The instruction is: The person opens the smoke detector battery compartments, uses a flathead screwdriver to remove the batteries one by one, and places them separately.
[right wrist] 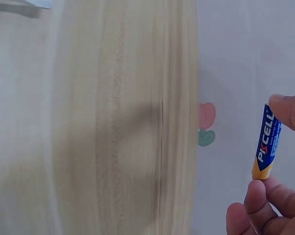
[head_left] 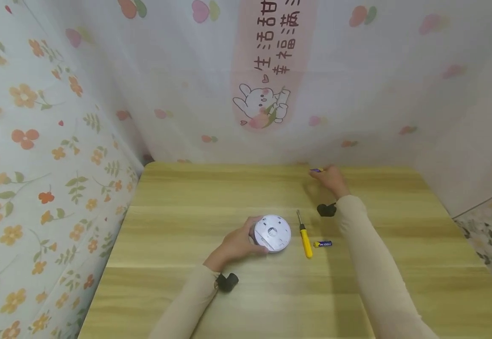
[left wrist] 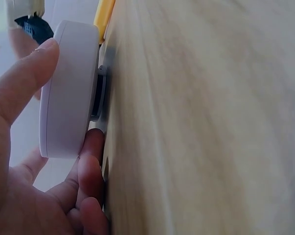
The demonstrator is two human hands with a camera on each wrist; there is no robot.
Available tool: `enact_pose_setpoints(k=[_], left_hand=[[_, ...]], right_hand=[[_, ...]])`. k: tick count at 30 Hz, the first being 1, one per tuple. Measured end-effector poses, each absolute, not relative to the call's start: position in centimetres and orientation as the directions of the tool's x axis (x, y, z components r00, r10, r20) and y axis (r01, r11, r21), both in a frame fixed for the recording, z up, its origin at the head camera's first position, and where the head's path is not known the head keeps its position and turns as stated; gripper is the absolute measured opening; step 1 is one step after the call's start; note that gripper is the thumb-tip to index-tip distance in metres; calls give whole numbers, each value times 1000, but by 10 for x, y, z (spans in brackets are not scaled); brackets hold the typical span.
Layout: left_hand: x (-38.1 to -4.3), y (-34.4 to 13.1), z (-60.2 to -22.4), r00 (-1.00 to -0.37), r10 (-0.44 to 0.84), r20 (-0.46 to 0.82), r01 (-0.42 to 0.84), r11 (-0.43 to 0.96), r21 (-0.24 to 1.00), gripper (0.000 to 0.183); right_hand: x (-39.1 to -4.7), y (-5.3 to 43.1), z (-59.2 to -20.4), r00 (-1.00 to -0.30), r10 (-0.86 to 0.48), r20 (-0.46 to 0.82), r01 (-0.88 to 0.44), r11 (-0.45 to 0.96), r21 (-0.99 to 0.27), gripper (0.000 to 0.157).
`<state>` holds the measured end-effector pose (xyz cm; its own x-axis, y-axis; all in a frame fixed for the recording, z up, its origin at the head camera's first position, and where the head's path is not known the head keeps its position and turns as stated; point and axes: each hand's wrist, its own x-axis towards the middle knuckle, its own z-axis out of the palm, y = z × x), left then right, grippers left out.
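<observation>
My left hand [head_left: 238,242] grips a round white plastic device [head_left: 279,234] by its left edge, thumb on one face and fingers around the other side. Its upturned face has a round recess and small slots. In the left wrist view a dark part shows beneath the device [left wrist: 71,93], close over the wood. At the table's far edge my right hand [head_left: 332,180] pinches a blue and yellow PKCELL battery [right wrist: 267,142] between thumb and fingertips, one at each end. To the right of the device lies a yellow-handled screwdriver [head_left: 306,242], and beside it a second battery [head_left: 323,244].
The wooden table [head_left: 178,235] meets a printed curtain [head_left: 195,94] along its back edge. Flowered cloth [head_left: 21,188] hangs on the left side. A black wrist camera [head_left: 227,282] sits on the left wrist, another black camera [head_left: 326,210] on the right.
</observation>
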<state>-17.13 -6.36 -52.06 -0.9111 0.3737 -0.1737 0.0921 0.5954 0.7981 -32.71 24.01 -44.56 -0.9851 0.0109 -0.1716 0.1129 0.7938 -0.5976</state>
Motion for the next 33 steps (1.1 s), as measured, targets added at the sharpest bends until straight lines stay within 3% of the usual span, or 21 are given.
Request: enact_pose_setpoints(k=[7, 12, 16, 33], left_hand=[[-178, -67, -520, -914, 369, -170, 94, 600, 794, 94], [-178, -67, -518, -916, 358, -179, 80, 602, 795, 93], [-178, -65, -519, -914, 364, -180, 83, 601, 795, 94], [-173, -61, -517, -909, 368, -197, 73, 605, 793, 94]], right_hand=[[-321, 240, -442, -985, -2, -173, 106, 783, -613, 55], [-311, 243, -437, -982, 2, -188, 120, 776, -620, 77], [-302, 246, -437, -983, -14, -184, 107, 768, -631, 83], [-253, 236, -443, -988, -52, -144, 44, 805, -591, 76]])
